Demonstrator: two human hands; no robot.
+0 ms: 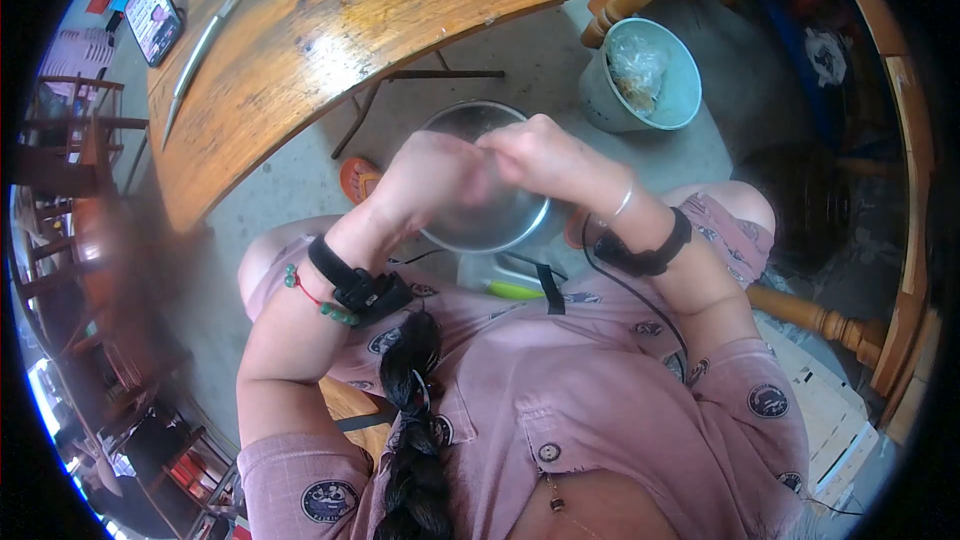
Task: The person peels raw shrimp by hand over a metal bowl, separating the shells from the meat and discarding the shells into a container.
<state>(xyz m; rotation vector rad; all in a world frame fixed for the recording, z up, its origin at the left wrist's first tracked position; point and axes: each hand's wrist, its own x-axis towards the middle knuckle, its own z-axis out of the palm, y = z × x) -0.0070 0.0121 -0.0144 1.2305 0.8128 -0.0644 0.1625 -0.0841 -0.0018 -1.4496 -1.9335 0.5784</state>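
Note:
Over a round metal bowl (pixel 515 230) between my knees, my two hands meet in the air. My left hand (pixel 432 175) is closed, its fingers curled inward and partly smeared by motion. Touching or almost touching it, my right hand (pixel 535 152) is also closed, thumb and fingers pressed together. Whatever lies between the fingers is hidden by the hands and too blurred to name. The bowl's shiny rim shows around and below my hands; its contents cannot be made out.
A wooden table (pixel 400 15) bears a phone (pixel 154 18) and a long slim knife-like tool (pixel 205 65). On the floor stands a pale bucket (pixel 640 75) with clear plastic in it. An orange slipper (pixel 358 180) sits beside the bowl. Wooden chair parts frame the right side.

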